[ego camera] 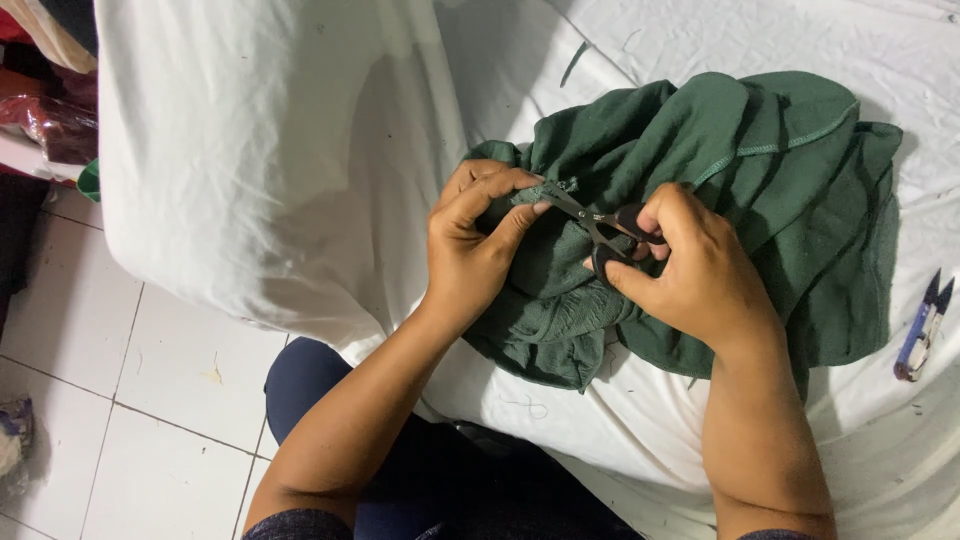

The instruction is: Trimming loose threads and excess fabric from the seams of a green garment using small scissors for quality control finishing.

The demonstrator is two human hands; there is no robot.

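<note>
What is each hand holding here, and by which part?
The right hand holds small scissors by their black handle loops. The left hand pinches a fold of the green garment at the blade tips.

I see open white sheet [700, 40] above the bunched green garment [780, 190], which blocks the middle; to my right, only a blue thread snipper [923, 330] interrupts the bare cloth.

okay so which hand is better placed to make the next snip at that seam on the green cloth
Right. The right hand holds the small scissors by their black loops, blades pointing at the seam. The left hand pinches the green cloth at the blade tips, so it probably suits steadying the fabric.
</note>
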